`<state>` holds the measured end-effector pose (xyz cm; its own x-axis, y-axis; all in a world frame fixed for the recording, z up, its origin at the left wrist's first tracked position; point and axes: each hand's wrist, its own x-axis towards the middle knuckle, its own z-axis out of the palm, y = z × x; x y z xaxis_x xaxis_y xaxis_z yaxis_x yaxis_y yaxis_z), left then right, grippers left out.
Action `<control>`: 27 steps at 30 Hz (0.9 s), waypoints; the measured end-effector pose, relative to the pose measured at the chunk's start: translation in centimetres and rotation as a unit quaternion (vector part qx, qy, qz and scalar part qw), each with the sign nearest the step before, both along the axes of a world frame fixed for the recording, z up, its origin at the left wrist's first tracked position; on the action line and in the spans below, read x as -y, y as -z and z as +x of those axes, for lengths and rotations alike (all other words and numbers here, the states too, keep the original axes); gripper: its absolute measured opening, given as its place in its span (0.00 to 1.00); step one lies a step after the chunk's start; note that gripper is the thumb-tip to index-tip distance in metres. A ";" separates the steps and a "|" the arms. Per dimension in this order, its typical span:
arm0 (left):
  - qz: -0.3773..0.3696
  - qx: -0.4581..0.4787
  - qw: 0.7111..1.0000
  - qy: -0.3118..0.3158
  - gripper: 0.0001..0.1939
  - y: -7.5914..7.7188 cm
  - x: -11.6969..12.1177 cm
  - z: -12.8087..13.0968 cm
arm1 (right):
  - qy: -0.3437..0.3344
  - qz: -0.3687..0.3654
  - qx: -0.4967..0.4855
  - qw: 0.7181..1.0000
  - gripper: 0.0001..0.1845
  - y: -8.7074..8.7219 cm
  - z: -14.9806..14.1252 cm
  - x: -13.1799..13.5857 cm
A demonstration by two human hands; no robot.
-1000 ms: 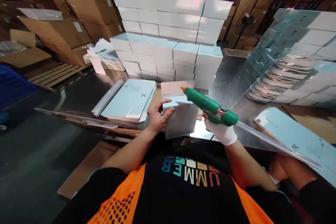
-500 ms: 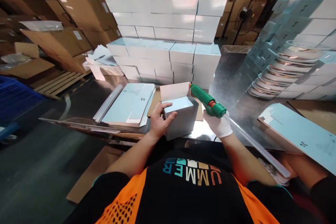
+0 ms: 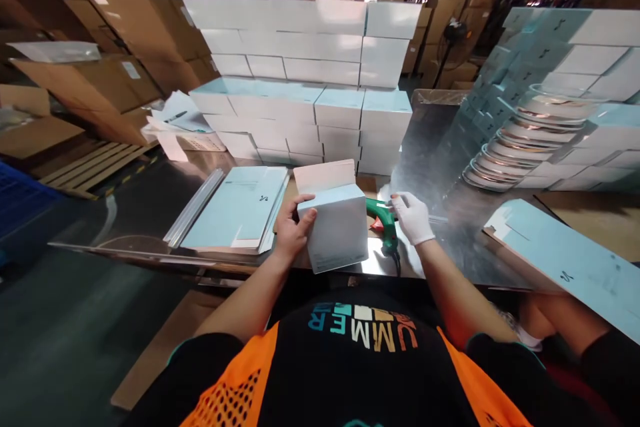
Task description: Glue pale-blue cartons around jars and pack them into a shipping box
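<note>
A pale blue and white cardboard box (image 3: 336, 230) stands tilted at the table's front edge, its back flap (image 3: 325, 175) raised. My left hand (image 3: 294, 230) grips the box's left side, thumb on the near face and fingers over the upper edge. Right of the box, a green hot glue gun (image 3: 384, 220) lies on the table, handle and cord toward me, its front end hidden by the box. My gloved right hand (image 3: 413, 217) has its fingers bent and closed at the gun's rear end. A clear glue stick (image 3: 439, 219) shows just beyond that hand.
Flat blue cartons (image 3: 240, 207) lie left on the metal table (image 3: 435, 177). A wall of white boxes (image 3: 295, 120) stands behind. At right are stacked clear-wrapped round items (image 3: 520, 140) and a long blue carton (image 3: 565, 260), near another person's arm (image 3: 560, 320).
My right hand has lowered the glue gun from the box's raised flap onto the table and turned it. My left hand keeps hold of the box, whose near face shows more now.
</note>
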<state>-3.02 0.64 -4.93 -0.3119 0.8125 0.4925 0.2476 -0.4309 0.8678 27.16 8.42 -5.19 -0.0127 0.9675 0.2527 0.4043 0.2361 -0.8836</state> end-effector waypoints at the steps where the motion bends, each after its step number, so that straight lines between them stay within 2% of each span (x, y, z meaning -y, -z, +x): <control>1: 0.001 -0.005 1.000 0.009 0.36 0.1 -0.2 0.1 | -0.042 -0.004 -0.052 0.998 0.28 -0.8 -1.2 0.2; 4: 0.010 -0.023 0.998 0.050 0.36 0.6 -1.0 0.3 | -0.168 -0.043 -0.174 0.969 0.35 -2.8 -5.3 0.6; 6: 0.027 -0.036 0.996 0.077 0.35 1.0 -1.6 0.4 | -0.193 -0.072 -0.182 0.962 0.33 -3.3 -7.0 0.6; 8: 0.065 -0.040 0.993 0.087 0.32 1.5 -2.2 0.3 | -0.199 -0.076 -0.182 0.960 0.34 -2.8 -7.3 0.4; 10: 0.116 -0.016 0.989 0.089 0.29 1.9 -2.8 0.1 | -0.217 -0.026 -0.162 0.962 0.41 -1.9 -6.7 0.2; 12: 0.166 0.021 0.980 0.106 0.28 2.0 -3.4 -0.3 | -0.238 0.065 -0.126 0.961 0.45 -0.9 -5.7 0.2; 13: 0.183 0.027 0.975 0.123 0.27 2.0 -3.5 -0.6 | -0.250 0.110 -0.109 0.956 0.42 -0.6 -5.3 0.3; 15: 0.202 -0.009 0.965 0.166 0.23 1.8 -3.5 -1.2 | -0.277 0.176 -0.089 0.940 0.30 -0.3 -4.9 0.8; 18: 0.216 -0.077 0.950 0.213 0.13 1.3 -3.0 -2.0 | -0.308 0.209 -0.070 0.926 0.13 -0.6 -4.9 2.0; 22: 0.212 -0.079 0.949 0.221 0.10 1.2 -2.5 -2.1 | -0.321 0.203 -0.060 0.923 0.11 -1.3 -5.0 2.9; 23: 0.191 -0.070 0.954 0.220 0.11 1.4 -2.5 -2.0 | -0.320 0.201 -0.063 0.924 0.12 -1.4 -5.0 3.0; 24: 0.163 -0.049 0.961 0.216 0.16 1.6 -2.5 -1.8 | -0.316 0.200 -0.068 0.925 0.12 -1.4 -5.0 3.0; 25: 0.125 -0.017 0.969 0.212 0.26 1.8 -2.4 -1.7 | -0.305 0.200 -0.076 0.928 0.13 -1.4 -5.0 3.0; 27: 0.015 0.058 0.977 0.206 0.52 2.5 -2.1 -1.5 | -0.250 0.195 -0.097 0.943 0.12 -1.4 -5.1 2.9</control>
<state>-4.51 2.77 -7.41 -0.0158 0.8661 0.4996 -0.0515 -0.4997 0.8647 22.03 5.53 -3.82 -0.3608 0.6857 0.6322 -0.0042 0.6767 -0.7363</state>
